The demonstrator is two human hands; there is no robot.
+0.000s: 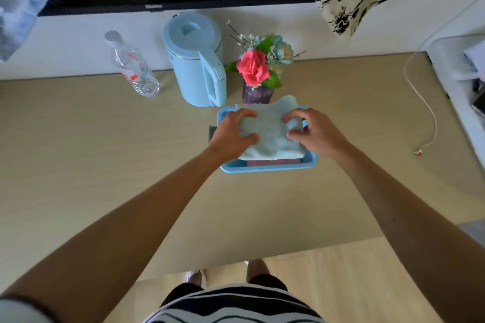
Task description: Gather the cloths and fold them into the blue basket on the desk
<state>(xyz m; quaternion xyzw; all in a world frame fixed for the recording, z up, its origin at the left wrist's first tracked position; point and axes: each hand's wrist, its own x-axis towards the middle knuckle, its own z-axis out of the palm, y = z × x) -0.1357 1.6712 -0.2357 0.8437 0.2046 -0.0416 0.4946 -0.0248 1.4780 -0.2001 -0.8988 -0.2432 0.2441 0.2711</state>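
Step in hand: seating folded light-blue cloth (270, 134) into blue basket (267, 166) on surface (105, 144). Left hand (232, 136) and right hand (312, 132) grip opposite edges, fingers (246, 114) curled, pinching cloth. Pink cloth (273, 162) already beneath. Far corner overhangs rim. Next move likely calls for tucking that corner in, pressing flat, letting go.

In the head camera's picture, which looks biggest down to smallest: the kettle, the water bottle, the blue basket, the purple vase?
1. Blue basket
2. Kettle, close to the basket, so that order is unsure
3. Water bottle
4. Purple vase, partly hidden
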